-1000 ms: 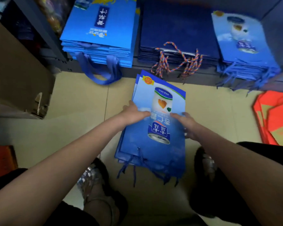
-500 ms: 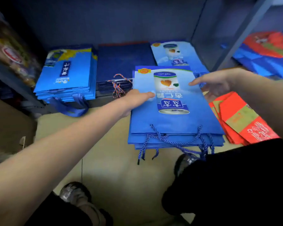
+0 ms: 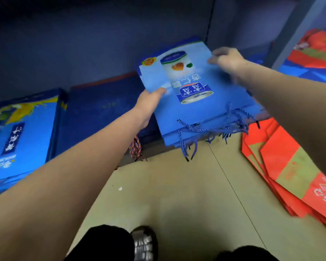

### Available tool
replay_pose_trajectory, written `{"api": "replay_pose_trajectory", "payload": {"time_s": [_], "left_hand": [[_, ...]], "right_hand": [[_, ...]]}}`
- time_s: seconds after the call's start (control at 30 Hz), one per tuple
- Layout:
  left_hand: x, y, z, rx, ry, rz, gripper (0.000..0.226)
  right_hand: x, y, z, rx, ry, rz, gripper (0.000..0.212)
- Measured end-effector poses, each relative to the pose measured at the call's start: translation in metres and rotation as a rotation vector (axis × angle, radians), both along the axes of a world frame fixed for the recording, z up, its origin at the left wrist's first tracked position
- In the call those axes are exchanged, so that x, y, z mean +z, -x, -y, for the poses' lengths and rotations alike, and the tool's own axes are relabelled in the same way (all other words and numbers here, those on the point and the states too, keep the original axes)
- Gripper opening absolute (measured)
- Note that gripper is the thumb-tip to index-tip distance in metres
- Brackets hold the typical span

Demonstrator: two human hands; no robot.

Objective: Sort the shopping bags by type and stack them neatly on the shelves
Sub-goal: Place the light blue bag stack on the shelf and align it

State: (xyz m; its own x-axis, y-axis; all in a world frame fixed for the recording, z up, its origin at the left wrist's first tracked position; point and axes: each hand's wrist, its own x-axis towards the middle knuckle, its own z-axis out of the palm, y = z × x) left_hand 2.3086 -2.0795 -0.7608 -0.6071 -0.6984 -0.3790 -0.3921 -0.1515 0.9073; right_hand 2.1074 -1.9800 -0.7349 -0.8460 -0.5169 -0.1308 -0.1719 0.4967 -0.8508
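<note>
Low down, both hands' fingers gripping blue can-print bags, left hand, right hand, over shelf.

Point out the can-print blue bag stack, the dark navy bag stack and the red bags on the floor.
can-print blue bag stack (image 3: 201,110), head view, on the top bag's plain blue lower face.
dark navy bag stack (image 3: 102,112), head view, top bag's middle.
red bags (image 3: 279,159), head view, red panel of the top bag.

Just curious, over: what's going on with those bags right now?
Both hands, left hand and right hand, grip the blue can-print bags, over the shelf's right end. Nothing in the way.
</note>
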Motion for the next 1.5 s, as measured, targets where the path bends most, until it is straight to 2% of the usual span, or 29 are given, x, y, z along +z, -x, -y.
{"api": "replay_pose_trajectory", "payload": {"time_s": [0.03,0.1,0.17,0.23,0.3,0.37,0.43,0.53,0.8,1.0,1.1,1.3,1.4,1.5], "left_hand": [[-0.006,0.01,0.007,-0.043,0.058,0.023,0.047],[-0.026,0.023,0.017,-0.228,0.214,0.184,0.065],[-0.04,0.023,0.008,-0.478,0.357,0.378,0.076],[-0.054,0.023,-0.003,-0.607,0.408,0.517,0.1],[-0.062,0.024,-0.01,-0.643,0.41,0.602,0.117],[-0.065,0.029,-0.013,-0.644,0.44,0.65,0.121],[-0.065,0.034,-0.014,-0.649,0.468,0.703,0.122],[-0.066,0.041,-0.008,-0.646,0.522,0.739,0.122],[-0.075,0.037,-0.014,-0.499,0.54,0.627,0.107],[-0.077,0.046,-0.021,-0.497,0.527,0.57,0.106],[-0.076,0.053,-0.016,-0.537,0.511,0.597,0.107],[-0.081,0.037,-0.027,-0.532,0.539,0.568,0.113],[-0.089,0.032,-0.031,-0.571,0.604,0.593,0.114],[-0.089,0.037,-0.029,-0.567,0.585,0.609,0.115]], "right_hand": [[-0.004,0.006,0.004,0.04,-0.023,-0.037,0.042],[-0.013,0.007,0.0,0.136,-0.163,-0.046,0.05],[-0.033,0.01,-0.014,0.317,-0.382,-0.033,0.067],[-0.049,0.011,-0.03,0.524,-0.628,-0.109,0.085],[-0.061,0.01,-0.041,0.65,-0.789,-0.205,0.104],[-0.072,0.011,-0.047,0.707,-0.889,-0.303,0.122],[-0.082,0.015,-0.051,0.715,-0.943,-0.385,0.129],[-0.087,0.021,-0.046,0.659,-0.958,-0.416,0.131],[-0.092,0.026,-0.041,0.624,-0.969,-0.393,0.129],[-0.09,0.037,-0.048,0.6,-0.958,-0.334,0.13],[-0.087,0.038,-0.044,0.58,-0.965,-0.302,0.13],[-0.102,0.018,-0.058,0.522,-0.878,-0.203,0.135],[-0.113,0.007,-0.073,0.507,-0.866,-0.197,0.133],[-0.118,0.007,-0.079,0.459,-0.769,-0.203,0.129]]}}
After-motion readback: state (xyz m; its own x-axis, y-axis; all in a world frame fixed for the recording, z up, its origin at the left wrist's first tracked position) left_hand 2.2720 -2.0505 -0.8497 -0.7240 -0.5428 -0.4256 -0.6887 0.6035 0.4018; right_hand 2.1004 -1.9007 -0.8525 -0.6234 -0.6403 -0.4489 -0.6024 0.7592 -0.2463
